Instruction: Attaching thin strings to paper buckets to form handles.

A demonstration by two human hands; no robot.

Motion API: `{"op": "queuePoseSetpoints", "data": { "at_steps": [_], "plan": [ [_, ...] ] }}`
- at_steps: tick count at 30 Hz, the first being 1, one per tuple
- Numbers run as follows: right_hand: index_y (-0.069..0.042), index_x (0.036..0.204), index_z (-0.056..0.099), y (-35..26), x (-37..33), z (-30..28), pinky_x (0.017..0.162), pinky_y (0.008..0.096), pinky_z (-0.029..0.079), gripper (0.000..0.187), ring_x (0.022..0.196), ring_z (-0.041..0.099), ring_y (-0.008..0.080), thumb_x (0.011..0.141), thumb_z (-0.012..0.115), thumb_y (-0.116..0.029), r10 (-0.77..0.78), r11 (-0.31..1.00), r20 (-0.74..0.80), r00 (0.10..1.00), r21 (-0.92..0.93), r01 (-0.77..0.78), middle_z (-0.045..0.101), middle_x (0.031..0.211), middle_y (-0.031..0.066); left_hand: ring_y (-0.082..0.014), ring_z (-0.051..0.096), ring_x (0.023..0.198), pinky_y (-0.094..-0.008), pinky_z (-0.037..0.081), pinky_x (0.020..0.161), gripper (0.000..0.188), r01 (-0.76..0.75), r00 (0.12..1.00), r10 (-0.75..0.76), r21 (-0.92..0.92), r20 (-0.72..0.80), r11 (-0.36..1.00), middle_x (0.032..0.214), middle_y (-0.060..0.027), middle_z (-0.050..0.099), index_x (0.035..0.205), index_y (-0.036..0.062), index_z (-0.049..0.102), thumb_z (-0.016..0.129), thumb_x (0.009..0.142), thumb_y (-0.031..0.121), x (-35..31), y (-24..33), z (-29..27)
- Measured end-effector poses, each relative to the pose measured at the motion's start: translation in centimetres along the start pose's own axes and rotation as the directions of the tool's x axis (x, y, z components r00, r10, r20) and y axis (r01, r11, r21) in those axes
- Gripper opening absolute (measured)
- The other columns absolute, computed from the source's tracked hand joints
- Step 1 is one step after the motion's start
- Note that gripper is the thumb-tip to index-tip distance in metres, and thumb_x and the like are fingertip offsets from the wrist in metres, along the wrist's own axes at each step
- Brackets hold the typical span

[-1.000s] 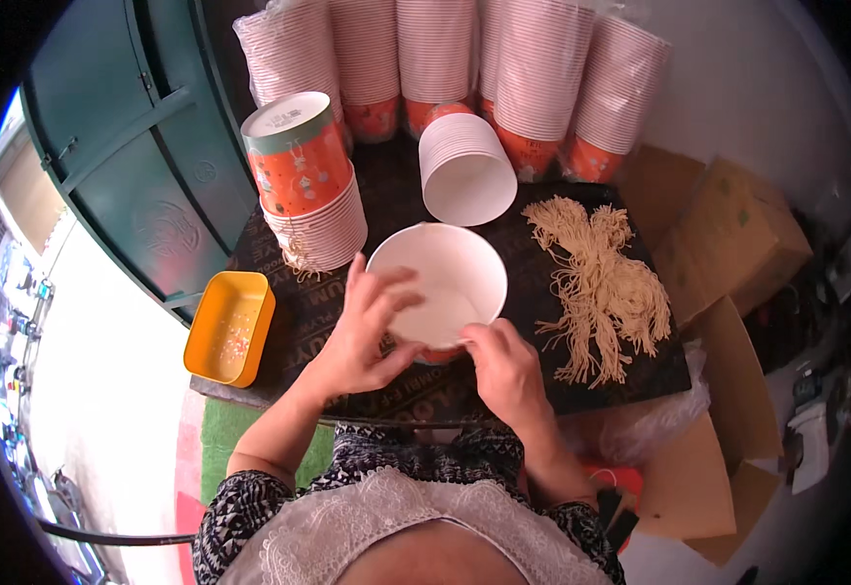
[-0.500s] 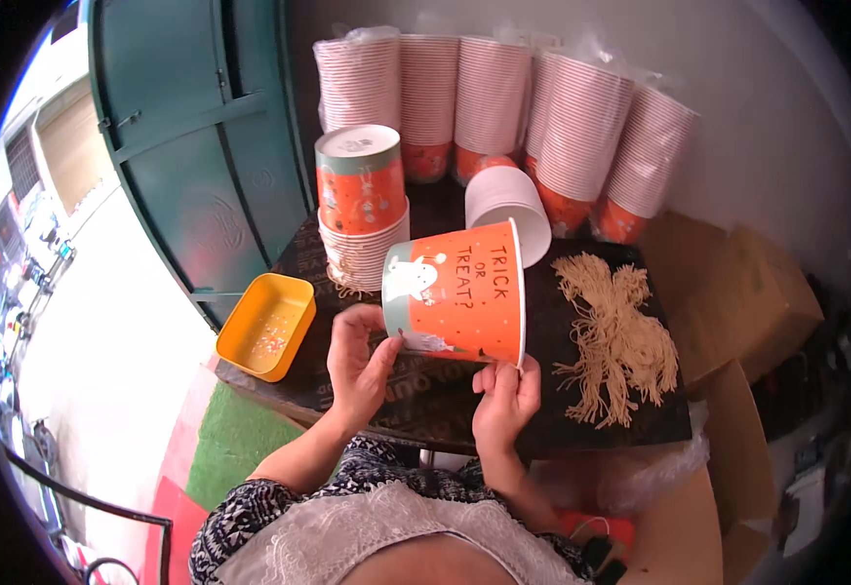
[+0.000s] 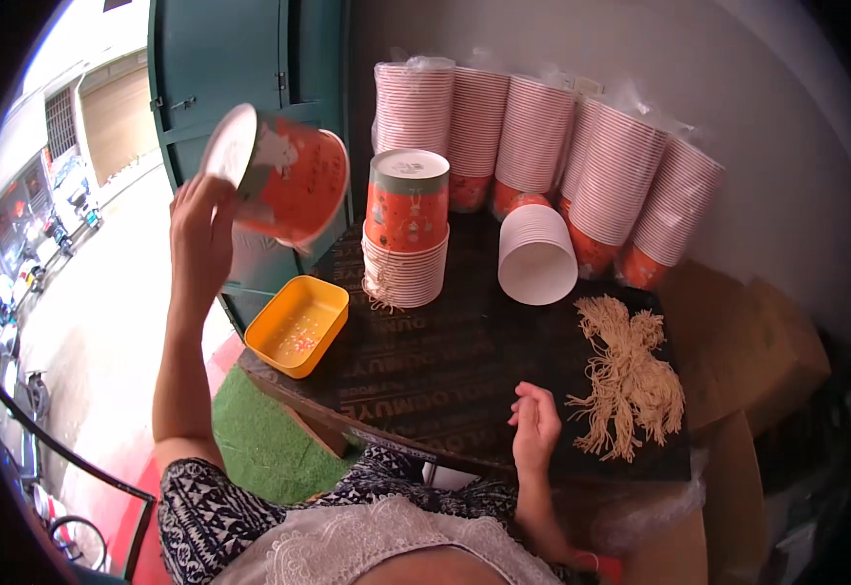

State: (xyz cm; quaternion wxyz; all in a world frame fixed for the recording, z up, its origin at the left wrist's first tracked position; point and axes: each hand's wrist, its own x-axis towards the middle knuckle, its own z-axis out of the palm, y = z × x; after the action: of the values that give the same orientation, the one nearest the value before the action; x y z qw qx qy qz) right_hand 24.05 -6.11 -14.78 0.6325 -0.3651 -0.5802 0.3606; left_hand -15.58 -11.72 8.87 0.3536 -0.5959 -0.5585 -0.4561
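My left hand (image 3: 199,229) is raised at the left, gripping an orange paper bucket (image 3: 303,185) by its green base end. The bucket lies tilted on its side in the air, printed with a white ghost. Below it, apart from my hand, is a yellow plastic tray (image 3: 261,336) with small pink and white bits inside. Over the front of the table hovers my right hand (image 3: 536,429), its fingers loosely bent with nothing visible in them. Nearest to it is a bundle of tan knotted cords (image 3: 630,380).
An upside-down stack of buckets (image 3: 408,219), cord ends hanging at its side, stands mid-table. White-rimmed nested buckets (image 3: 539,255) lie on their side. Tall plastic-wrapped stacks (image 3: 533,136) line the wall. A green metal door (image 3: 250,58) stands left; cardboard boxes (image 3: 767,341) are at the right.
My left hand has lifted the bucket up and to the left, away from over the table's front. My right hand has let go of its rim. The view has shifted left.
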Motion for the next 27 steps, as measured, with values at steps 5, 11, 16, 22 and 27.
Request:
{"op": "queuePoseSetpoints", "data": {
  "at_steps": [5,11,16,22,27],
  "plan": [
    [0.003,0.102,0.064,1.5,-0.8,-0.5,0.056,0.021,0.046,0.018,0.067,0.054,0.0069,0.098,0.049,-0.006,0.14,0.99,0.023,0.99,-0.015,-0.14,0.064,0.09,0.005,-0.0277,0.061,0.082,-0.0392,0.05,0.072,0.004,-0.033,0.994,0.023,0.089,0.106,0.995,0.088,-0.0129,0.062,0.087,0.0023,0.057,0.061,0.087,0.001,5.8,-4.5,3.7],
    [0.004,0.098,0.066,0.9,-1.0,-0.7,0.055,0.0215,0.046,0.019,0.066,0.055,0.0068,0.097,0.05,-0.006,0.199,0.98,0.002,0.98,-0.022,-0.199,0.065,0.087,0.0051,-0.0357,0.061,0.094,-0.0446,0.04,0.089,0.017,-0.007,0.948,0.002,0.014,0.32,1.0,0.088,-0.0142,0.064,0.085,0.0045,0.059,0.068,0.078,0.018,11.1,-3.3,8.4],
    [0.004,0.098,0.065,1.1,-1.3,-0.9,0.059,0.0225,0.047,0.018,0.07,0.056,0.0089,0.098,0.05,-0.006,0.234,0.971,0.025,0.972,-0.05,-0.232,0.064,0.091,0.0064,-0.0343,0.061,0.094,-0.0431,0.039,0.084,0.023,-0.039,0.918,0.061,-0.062,0.393,0.997,0.088,-0.0124,0.064,0.083,0.0057,0.058,0.07,0.074,0.023,13.4,-0.9,11.5],
    [0.004,0.098,0.065,0.9,-1.2,-0.8,0.06,0.0231,0.047,0.018,0.07,0.056,0.0092,0.098,0.05,-0.007,0.241,0.969,0.033,0.97,-0.067,-0.239,0.064,0.091,0.0063,-0.0359,0.063,0.093,-0.0475,0.042,0.082,0.015,-0.152,0.883,0.201,-0.148,0.425,0.977,0.088,-0.0143,0.066,0.086,0.0042,0.061,0.065,0.079,0.017,13.9,1.3,15.5],
    [0.003,0.096,0.066,0.6,-1.1,-0.4,0.057,0.0217,0.048,0.019,0.067,0.056,0.0071,0.096,0.049,-0.005,0.224,0.972,0.03,0.974,-0.075,-0.221,0.065,0.086,0.0052,-0.0334,0.065,0.088,-0.0465,0.041,0.08,0.015,-0.312,0.828,0.347,-0.152,0.441,0.938,0.086,-0.0136,0.068,0.088,0.0049,0.064,0.064,0.079,0.017,13.5,3.0,17.9]
  ]
}}
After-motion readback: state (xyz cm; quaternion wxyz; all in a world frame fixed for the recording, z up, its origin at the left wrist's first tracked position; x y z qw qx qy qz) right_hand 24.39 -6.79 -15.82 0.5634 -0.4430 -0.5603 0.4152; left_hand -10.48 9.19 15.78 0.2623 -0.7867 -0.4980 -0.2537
